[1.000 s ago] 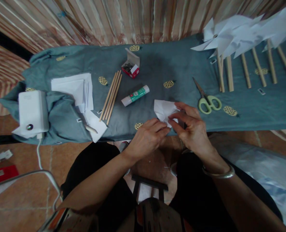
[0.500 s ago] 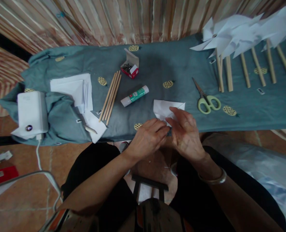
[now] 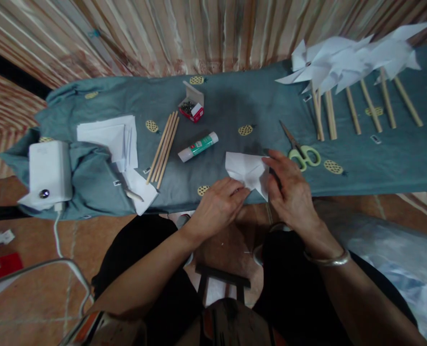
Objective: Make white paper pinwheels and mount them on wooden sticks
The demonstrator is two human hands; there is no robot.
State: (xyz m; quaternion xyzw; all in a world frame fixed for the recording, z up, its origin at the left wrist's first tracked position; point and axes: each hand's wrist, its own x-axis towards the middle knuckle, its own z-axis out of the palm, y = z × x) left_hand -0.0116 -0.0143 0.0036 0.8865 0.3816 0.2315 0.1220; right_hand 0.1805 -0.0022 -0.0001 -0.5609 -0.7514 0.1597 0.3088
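A piece of white paper [image 3: 247,166] with fold creases lies near the front edge of the cloth-covered table. My left hand [image 3: 218,204] is closed, its fingertips pinching the paper's lower left edge. At the paper's right side is my right hand [image 3: 292,192], its thumb and index finger apart. The index fingertip touches the upper right corner, and the thumb is beside a flap that points down toward me. Green-handled scissors [image 3: 302,154] lie just beyond my right hand. A glue stick [image 3: 199,146] rests to the upper left of the paper.
Several wooden sticks [image 3: 163,150] lie left of the glue stick, below an open red box of small metal pins [image 3: 192,110]. Paper sheets [image 3: 105,139] and a white device with a cable [image 3: 49,170] sit at left. Paper pinwheels on sticks [image 3: 350,60] lie at far right.
My right hand has moved right and its fingers have spread. The paper's right flap now stands out more, with its creases showing. The view has shifted slightly.
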